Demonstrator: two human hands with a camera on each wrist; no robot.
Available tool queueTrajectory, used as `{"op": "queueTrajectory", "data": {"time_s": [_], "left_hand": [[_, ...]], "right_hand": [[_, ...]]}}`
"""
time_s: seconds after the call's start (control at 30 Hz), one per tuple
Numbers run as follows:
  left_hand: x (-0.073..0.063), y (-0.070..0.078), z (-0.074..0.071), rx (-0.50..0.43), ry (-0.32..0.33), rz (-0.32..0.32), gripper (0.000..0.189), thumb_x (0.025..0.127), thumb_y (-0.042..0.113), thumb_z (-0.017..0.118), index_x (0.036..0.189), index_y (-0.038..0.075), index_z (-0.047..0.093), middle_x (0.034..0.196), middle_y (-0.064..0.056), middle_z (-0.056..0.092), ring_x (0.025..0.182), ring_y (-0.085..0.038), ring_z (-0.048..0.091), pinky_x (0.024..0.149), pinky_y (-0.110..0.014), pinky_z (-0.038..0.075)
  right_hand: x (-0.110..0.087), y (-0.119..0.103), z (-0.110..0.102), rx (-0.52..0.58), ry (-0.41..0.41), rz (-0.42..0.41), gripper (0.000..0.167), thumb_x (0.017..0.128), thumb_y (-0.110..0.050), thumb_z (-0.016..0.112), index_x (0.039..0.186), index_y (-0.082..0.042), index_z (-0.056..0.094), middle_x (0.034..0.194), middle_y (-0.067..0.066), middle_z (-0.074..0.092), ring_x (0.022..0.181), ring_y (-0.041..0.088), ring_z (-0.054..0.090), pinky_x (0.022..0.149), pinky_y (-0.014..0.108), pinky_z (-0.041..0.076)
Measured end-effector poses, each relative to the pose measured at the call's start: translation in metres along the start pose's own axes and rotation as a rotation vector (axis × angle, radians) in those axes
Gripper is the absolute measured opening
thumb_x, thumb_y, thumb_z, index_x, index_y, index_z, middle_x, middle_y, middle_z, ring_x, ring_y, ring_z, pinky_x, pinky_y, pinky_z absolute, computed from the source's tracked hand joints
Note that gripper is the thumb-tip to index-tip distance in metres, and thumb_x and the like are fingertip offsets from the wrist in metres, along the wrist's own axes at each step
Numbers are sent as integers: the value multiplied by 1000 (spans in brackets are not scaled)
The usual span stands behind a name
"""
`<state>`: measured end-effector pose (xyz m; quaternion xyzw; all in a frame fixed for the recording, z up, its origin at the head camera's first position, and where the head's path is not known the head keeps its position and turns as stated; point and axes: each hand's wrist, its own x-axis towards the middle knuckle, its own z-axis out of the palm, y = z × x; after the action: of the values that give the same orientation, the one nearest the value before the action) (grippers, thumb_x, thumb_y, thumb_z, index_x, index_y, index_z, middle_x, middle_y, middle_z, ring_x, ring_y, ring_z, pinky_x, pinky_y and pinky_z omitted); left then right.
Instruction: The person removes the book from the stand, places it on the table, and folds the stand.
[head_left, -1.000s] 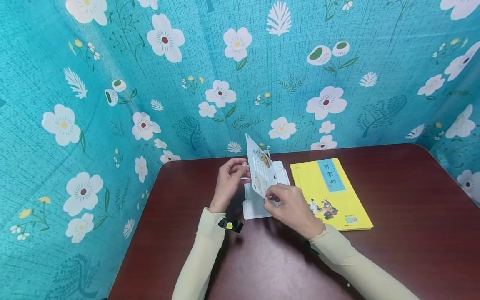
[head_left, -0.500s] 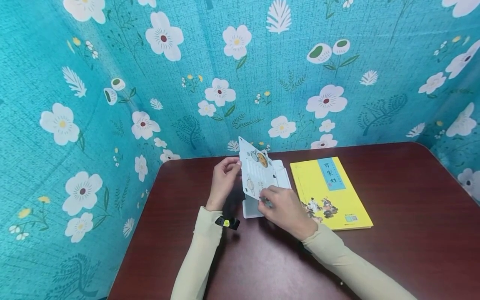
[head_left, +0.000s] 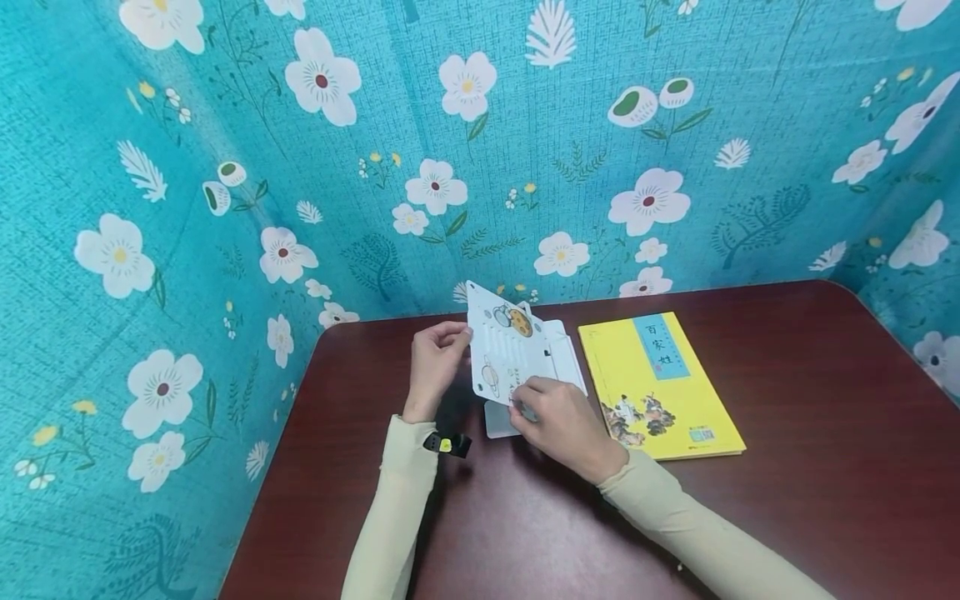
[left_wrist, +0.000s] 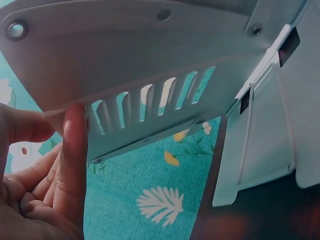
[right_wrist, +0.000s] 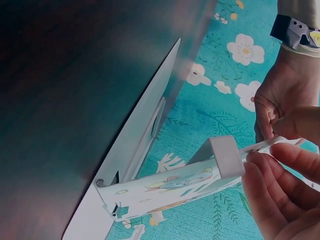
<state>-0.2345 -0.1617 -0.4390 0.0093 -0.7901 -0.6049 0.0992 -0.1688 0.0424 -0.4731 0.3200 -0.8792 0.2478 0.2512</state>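
Note:
A white metal folding book stand stands at the table's back. Its printed panel (head_left: 510, 350), with slots and cartoon pictures, is raised at a slant over the flat white base (head_left: 501, 421). My left hand (head_left: 435, 367) pinches the panel's left edge between thumb and fingers, plain in the left wrist view, where the panel's bare underside (left_wrist: 165, 55) and hinge (left_wrist: 262, 75) show. My right hand (head_left: 566, 425) pinches the panel's near edge, beside a bent lip (right_wrist: 227, 157) seen in the right wrist view. Part of the base is hidden beneath the panel.
A yellow book (head_left: 675, 400) with a blue title label lies flat just right of the stand. The dark red-brown table (head_left: 525, 533) meets a teal flowered cloth (head_left: 420, 108) behind and at the left.
The panel has swung left and down from nearly upright, its printed face turning more into view. Both hands have moved left with it. The yellow book has stayed put.

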Motion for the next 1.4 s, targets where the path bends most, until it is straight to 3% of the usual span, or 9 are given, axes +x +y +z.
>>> {"op": "queueTrajectory", "data": {"time_s": [0.13,0.3,0.37,0.53,0.73,0.97,1.1,1.23,1.4], "left_hand": [[2,-1,-4,48,9,13,17,97,12,70,105,1,79,92,-22,79,63,-13,68,57,-25,59],[4,-3,-7,126,29,34,14,94,11,71,99,1,80,85,-20,79,61,-23,70,54,-24,55],[4,-4,-9,156,34,40,15,93,12,72,98,0,79,84,-20,79,64,-32,73,54,-23,55],[5,-6,-12,235,45,43,16,92,12,71,97,-1,79,84,-19,79,69,-37,76,54,-22,55],[5,-6,-16,309,42,37,16,92,12,71,96,-1,79,81,-17,79,60,-26,74,53,-25,56],[6,-10,-22,383,32,-15,16,91,13,70,93,0,78,77,-15,77,63,-32,76,53,-25,55],[7,-13,-26,419,17,-29,15,90,12,69,91,-1,77,74,-15,77,57,-25,73,52,-23,52],[8,-17,-28,465,9,-25,15,89,11,69,89,-1,78,72,-15,76,51,-14,68,50,-22,50],[8,-19,-32,504,-3,-31,15,89,11,70,88,-1,78,71,-14,76,52,-14,68,51,-23,52]], "right_hand": [[0,-1,2,-7,-20,-5,6,86,-17,83,87,-13,78,83,-3,73,70,7,64,63,26,57],[-2,-2,5,-1,-48,4,7,87,-19,84,89,-14,79,85,-3,74,72,7,65,66,26,58],[-2,-2,7,-2,-58,9,8,88,-20,84,90,-14,79,86,-3,75,73,8,65,67,26,58],[-3,-3,10,0,-75,12,9,88,-19,85,93,-14,80,89,-2,76,75,9,67,69,27,59],[-5,-2,12,6,-65,-21,7,87,-16,84,91,-14,79,87,-3,74,77,9,68,69,28,60],[-5,-1,15,30,-56,-73,9,87,-10,83,87,-15,75,84,-6,72,76,9,70,68,28,60],[-5,0,16,44,-60,-90,11,88,-7,81,86,-15,74,83,-6,72,76,10,71,68,29,60],[-4,0,15,68,-100,-75,11,88,-5,79,90,-15,75,86,-4,74,79,11,73,71,30,61],[-4,1,16,84,-159,-69,11,88,-5,79,94,-13,76,90,-2,76,83,14,75,75,31,62]]}}
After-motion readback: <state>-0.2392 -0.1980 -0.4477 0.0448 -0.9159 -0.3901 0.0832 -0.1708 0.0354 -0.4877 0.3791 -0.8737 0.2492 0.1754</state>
